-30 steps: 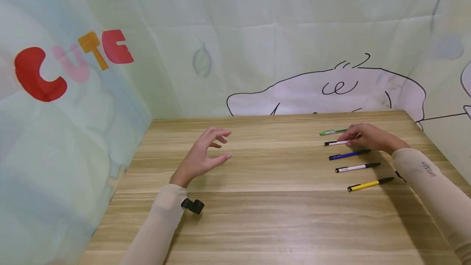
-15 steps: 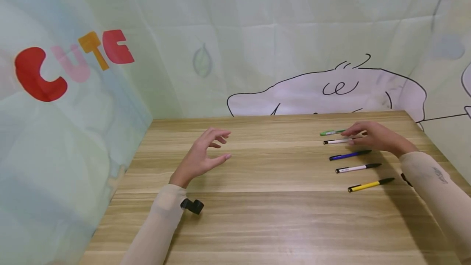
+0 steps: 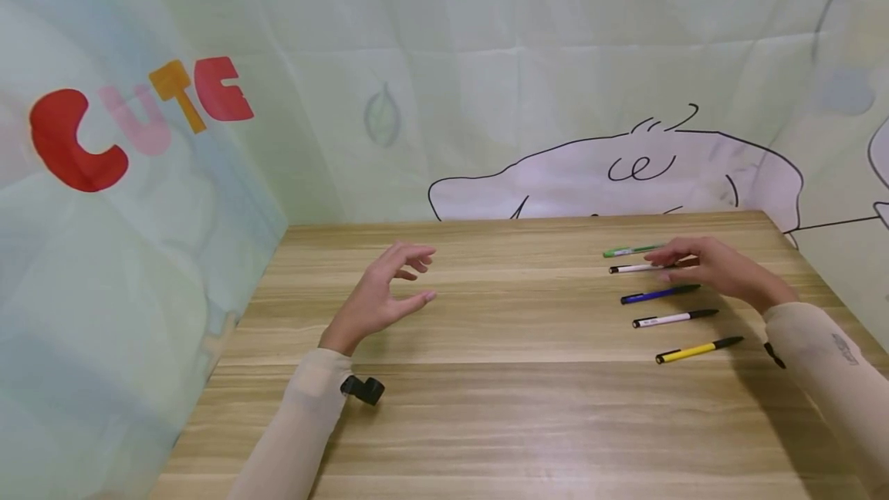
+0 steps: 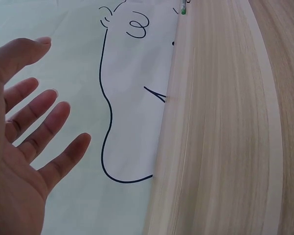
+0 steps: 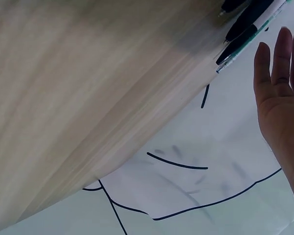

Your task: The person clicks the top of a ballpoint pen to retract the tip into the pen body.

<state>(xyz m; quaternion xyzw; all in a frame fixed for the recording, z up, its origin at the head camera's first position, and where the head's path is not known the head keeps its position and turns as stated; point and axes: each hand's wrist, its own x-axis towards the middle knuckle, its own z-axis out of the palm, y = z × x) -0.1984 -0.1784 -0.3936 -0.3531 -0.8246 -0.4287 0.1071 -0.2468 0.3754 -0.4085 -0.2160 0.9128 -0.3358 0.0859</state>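
Observation:
Several pens lie in a column on the right side of the table. From the back come a green pen (image 3: 621, 252), a white pen (image 3: 627, 269), a blue pen (image 3: 656, 295), another white pen (image 3: 665, 319) and a yellow pen (image 3: 697, 350). My right hand (image 3: 718, 267) hovers over the right ends of the back two, hiding part of them; its fingers look straight in the right wrist view and grip nothing. At the left, my left hand (image 3: 378, 288) hangs over the table with relaxed, spread fingers and holds nothing.
The wood-grain table (image 3: 486, 423) meets a printed cloth backdrop (image 3: 458, 99) at its back and left edges. A black wrist camera (image 3: 363, 390) sits at the left sleeve. The pens lie roughly parallel, with gaps between them.
My right hand has let go of the back white pen, which it pinched a second ago, and has drawn off to the right. The left hand stays in place.

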